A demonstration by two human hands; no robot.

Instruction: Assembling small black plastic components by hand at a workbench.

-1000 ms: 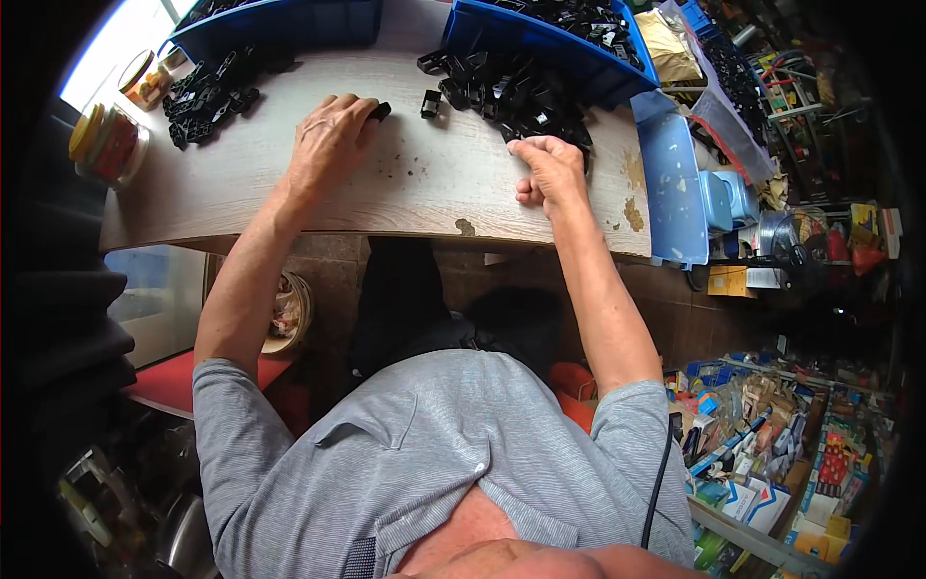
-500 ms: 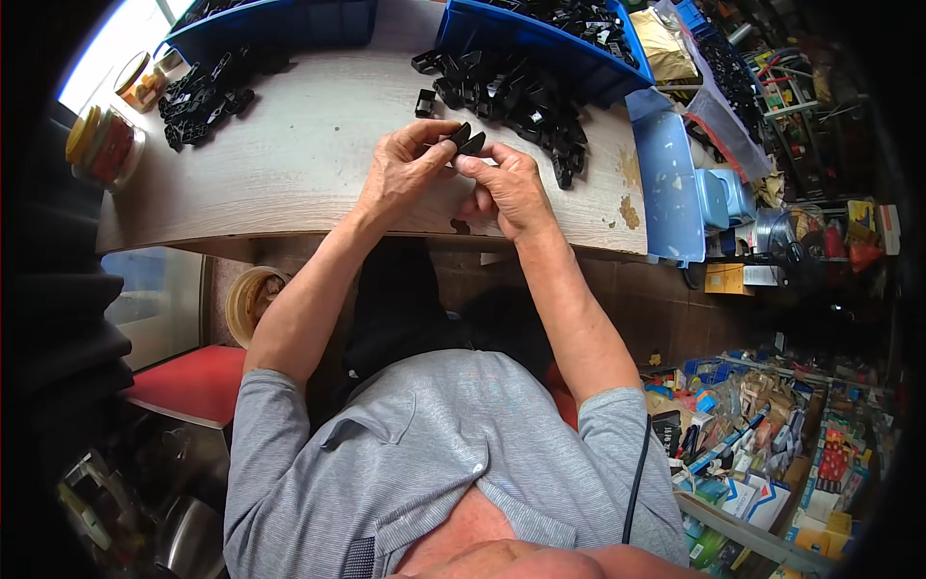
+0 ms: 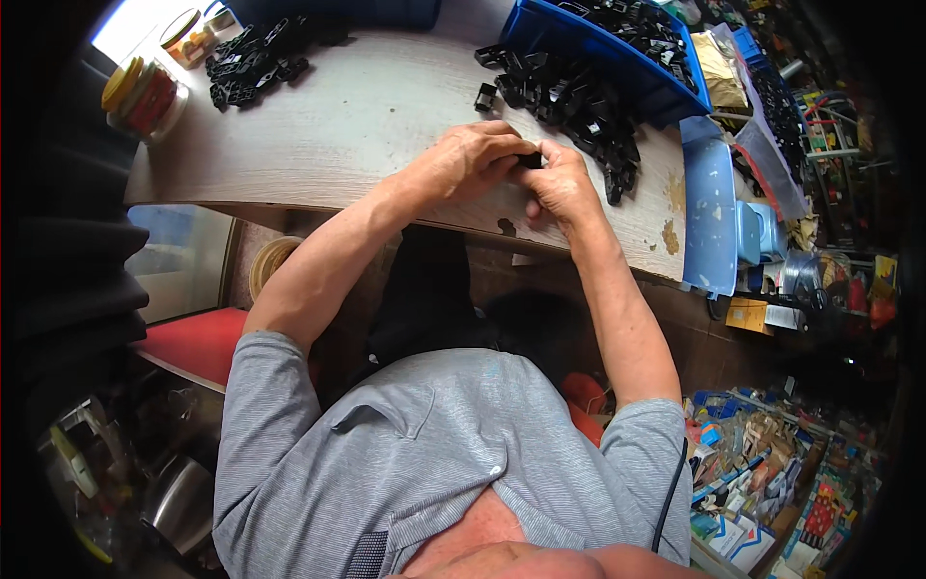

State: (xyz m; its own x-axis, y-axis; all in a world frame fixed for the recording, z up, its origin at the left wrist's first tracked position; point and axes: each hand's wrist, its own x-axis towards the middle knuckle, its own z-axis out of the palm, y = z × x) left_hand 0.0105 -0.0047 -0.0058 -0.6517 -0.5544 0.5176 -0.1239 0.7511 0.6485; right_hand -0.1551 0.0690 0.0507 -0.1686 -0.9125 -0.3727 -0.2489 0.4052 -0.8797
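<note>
Above the front part of the table, my left hand (image 3: pixel 471 162) and my right hand (image 3: pixel 561 185) meet, both closed on a small black plastic part (image 3: pixel 531 160). Fingers cover most of it, so its full shape cannot be made out. Just beyond my hands, a single black plastic piece (image 3: pixel 485 97) lies by itself. To its right spreads a heap of black plastic parts (image 3: pixel 569 96). A second pile, of black link-shaped parts (image 3: pixel 253 66), lies at the far left of the table.
Blue bins stand at the back: one full of black parts (image 3: pixel 617 72), another (image 3: pixel 386 12) further left. Two lidded jars (image 3: pixel 145 96) sit at the left edge. Right of the pale table (image 3: pixel 367 116) is a light blue plastic tub (image 3: pixel 709 212); packaged goods (image 3: pixel 762 463) crowd the lower right.
The two black pieces that showed apart between my fingertips are now mostly covered by my closed fingers. My left hand has turned over the part. The whole view has shifted.
</note>
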